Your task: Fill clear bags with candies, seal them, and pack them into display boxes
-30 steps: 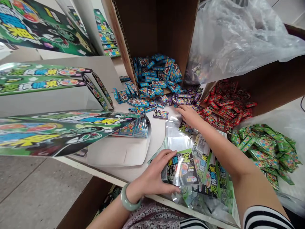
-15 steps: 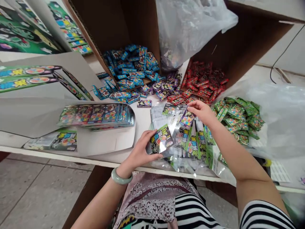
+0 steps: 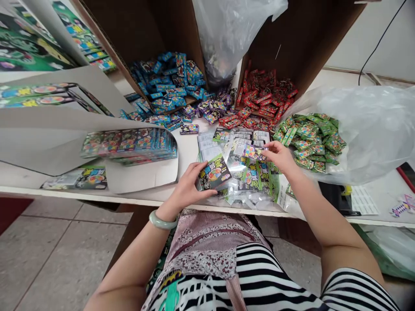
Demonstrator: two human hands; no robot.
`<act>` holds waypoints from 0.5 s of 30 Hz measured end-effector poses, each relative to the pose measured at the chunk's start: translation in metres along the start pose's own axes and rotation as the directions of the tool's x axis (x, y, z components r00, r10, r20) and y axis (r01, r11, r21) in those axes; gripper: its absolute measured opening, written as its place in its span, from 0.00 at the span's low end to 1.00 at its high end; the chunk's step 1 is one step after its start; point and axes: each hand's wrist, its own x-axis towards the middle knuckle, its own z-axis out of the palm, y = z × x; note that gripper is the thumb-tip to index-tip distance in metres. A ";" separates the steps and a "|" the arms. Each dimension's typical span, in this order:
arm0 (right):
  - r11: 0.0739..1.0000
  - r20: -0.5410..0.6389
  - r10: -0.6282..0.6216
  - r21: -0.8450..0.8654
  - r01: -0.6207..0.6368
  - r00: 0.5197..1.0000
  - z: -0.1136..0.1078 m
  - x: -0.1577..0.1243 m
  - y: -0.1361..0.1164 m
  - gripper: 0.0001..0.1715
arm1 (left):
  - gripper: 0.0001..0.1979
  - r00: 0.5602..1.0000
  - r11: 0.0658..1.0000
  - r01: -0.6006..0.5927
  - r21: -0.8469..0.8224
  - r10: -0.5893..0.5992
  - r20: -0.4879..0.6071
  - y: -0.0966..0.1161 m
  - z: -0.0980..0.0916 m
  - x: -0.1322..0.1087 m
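Purple packet (image 3: 254, 152) — now level (earlier aslant) — in right fingers (image 3: 274, 154)

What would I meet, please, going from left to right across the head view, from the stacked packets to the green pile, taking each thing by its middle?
Stacked packets → left hand → black-and-green packet → purple packet → right hand → pile of green packets.

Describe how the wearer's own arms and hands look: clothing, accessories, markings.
Left hand: ungloved, with a smooth, rounded pale-green bangle at the wrist. Right hand: ungloved, wrist bare; a short sleeve in black and white stripes ends above the elbow. No left sleeve shows.
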 end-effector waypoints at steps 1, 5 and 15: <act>0.998 -0.046 0.013 -0.066 -0.016 0.999 -0.001 -0.005 0.008 0.17 | 0.46 1.000 1.000 -0.002 0.023 0.002 -0.002 0.001 0.001 0.000; 0.896 0.058 -0.077 -0.434 0.095 0.995 -0.014 -0.027 0.028 0.14 | 0.46 1.000 0.996 -0.018 0.084 0.019 -0.002 0.004 0.005 0.000; 0.584 0.619 -0.199 -0.548 0.599 0.760 -0.013 0.017 0.005 0.50 | 0.47 0.995 0.997 -0.050 0.063 0.044 0.093 0.020 0.008 0.016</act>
